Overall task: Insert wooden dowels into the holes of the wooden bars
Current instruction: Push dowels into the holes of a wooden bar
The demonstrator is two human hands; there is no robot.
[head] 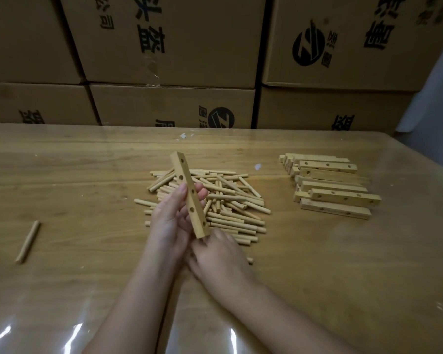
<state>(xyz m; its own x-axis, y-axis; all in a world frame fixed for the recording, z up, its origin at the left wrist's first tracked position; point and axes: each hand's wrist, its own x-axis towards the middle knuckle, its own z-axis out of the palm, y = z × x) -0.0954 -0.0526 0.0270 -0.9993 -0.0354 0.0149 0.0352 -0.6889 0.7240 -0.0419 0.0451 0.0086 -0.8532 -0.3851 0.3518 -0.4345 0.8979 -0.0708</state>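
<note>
Pale, square-edged wood with a row of round holes drilled down one face: the bar is held up off the table, just in front of the person. It is tilted, its long axis running from its near end by the wrists up and away to the left. The left hand grips its lower half, thumb on one side and fingers curled round the other, with the holed face turned to the right. The right hand sits just below the bar's near end, back towards me; I cannot tell whether its tucked fingers hold anything. It looks the nearer hand to the dowels, a loose heap of smooth, thin round sticks directly behind and right of both hands, so the next pick likely falls to it. Further right lie stacked bars, far left a lone dowel, all on the glossy film-covered table before cardboard boxes.
</note>
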